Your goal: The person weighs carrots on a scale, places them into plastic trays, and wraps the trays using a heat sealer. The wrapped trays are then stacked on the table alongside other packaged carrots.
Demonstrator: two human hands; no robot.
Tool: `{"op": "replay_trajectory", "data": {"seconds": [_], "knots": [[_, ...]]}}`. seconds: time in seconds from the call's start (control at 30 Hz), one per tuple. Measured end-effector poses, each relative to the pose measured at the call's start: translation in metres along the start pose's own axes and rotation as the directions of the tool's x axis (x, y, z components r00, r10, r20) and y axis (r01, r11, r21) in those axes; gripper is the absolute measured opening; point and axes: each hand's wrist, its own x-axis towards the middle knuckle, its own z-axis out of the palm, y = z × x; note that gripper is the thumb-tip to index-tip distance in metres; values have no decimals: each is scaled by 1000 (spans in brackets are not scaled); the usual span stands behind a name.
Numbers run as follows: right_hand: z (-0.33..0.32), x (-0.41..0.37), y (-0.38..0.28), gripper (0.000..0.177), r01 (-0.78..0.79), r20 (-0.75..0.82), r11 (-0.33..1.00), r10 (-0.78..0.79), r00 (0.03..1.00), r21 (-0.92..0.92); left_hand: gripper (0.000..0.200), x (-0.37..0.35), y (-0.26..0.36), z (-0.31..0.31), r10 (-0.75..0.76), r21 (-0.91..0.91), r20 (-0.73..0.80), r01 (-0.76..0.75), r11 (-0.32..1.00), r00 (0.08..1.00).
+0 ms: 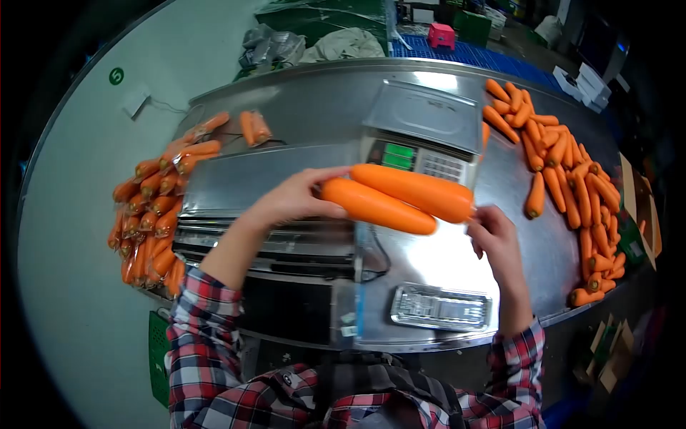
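Note:
Two large carrots [411, 191] lie side by side in the air in front of the digital scale [423, 118]. My left hand [304, 194] grips their left ends between thumb and fingers. At the right end of the upper carrot is my right hand [493, 232], its fingers bent and drawn together; whether they pinch anything there is too blurred to tell. The scale's green display is lit, and its metal plate carries nothing. Below the carrots, a clear plastic tray [441, 307] rests on the metal table [468, 270].
Many loose carrots [564, 161] are heaped along the table's right side. Bagged carrots [153, 207] pile up at the far left, with another bag [255, 129] behind. A flat metal-topped machine [268, 179] stands left of centre. A pink stool [441, 36] is in the background.

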Motion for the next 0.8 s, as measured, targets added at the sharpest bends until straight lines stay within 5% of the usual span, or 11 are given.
{"op": "replay_trajectory", "data": {"seconds": [0.07,0.17,0.2,0.23,0.3,0.43,0.5,0.57,0.63,0.7,0.8], "knots": [[80,40,5,18,173,63,969,-164,984,-176,72,-46,-15,-59,-154,-125,-77,144,982,985],[199,83,7,23,208,104,942,-186,977,-265,73,-80,-92,-129,-229,-212,-169,192,958,958],[230,106,28,25,378,153,840,-346,926,-390,73,-93,-107,-147,-231,-205,-194,191,960,953],[261,105,6,27,280,202,833,-206,957,-478,74,-102,-127,-161,-232,-201,-216,189,961,948],[305,120,39,27,245,170,799,-180,969,-549,73,-110,-196,-190,-135,-118,-250,109,987,959],[321,82,-1,22,205,196,814,-114,974,-544,76,-139,-207,-197,-189,-366,-232,94,926,954],[313,58,1,19,217,82,836,-204,976,-504,50,-155,-220,-193,-111,-133,-519,48,990,848],[296,24,-8,15,177,-21,703,-263,964,-689,18,-180,-247,-193,106,225,-662,62,972,742],[279,6,20,13,310,52,369,-567,822,-876,15,-211,-242,-183,352,609,-642,174,773,681],[281,-9,26,13,310,108,269,-572,813,-912,18,-232,-249,-168,375,725,-618,317,611,691],[300,-12,25,16,318,133,234,-575,807,-919,22,-235,-244,-153,334,683,-662,356,637,671]]}}
